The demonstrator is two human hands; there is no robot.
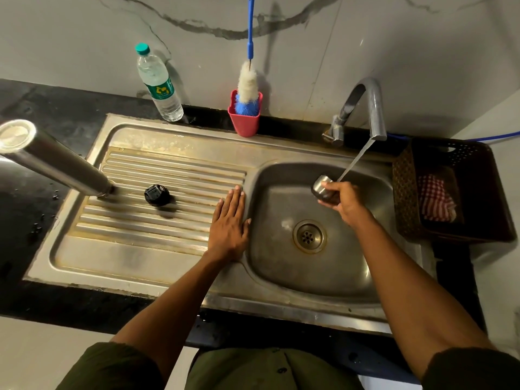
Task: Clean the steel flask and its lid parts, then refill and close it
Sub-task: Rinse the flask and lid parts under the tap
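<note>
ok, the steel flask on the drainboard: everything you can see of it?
The steel flask is a tall, slim cylinder of brushed, shiny metal. It stands upside down on the ribbed drainboard at the sink's left end, mouth down on the ribs, its flat ringed base up and nearest the camera. No lid is on it; the black stopper lies apart to its right. Neither hand touches it.

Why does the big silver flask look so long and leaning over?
In the head view, the wide-angle lens stretches things near the edges, so the steel flask, standing upside down on the draining board, looks tilted and oversized; its base shows glare.
</note>
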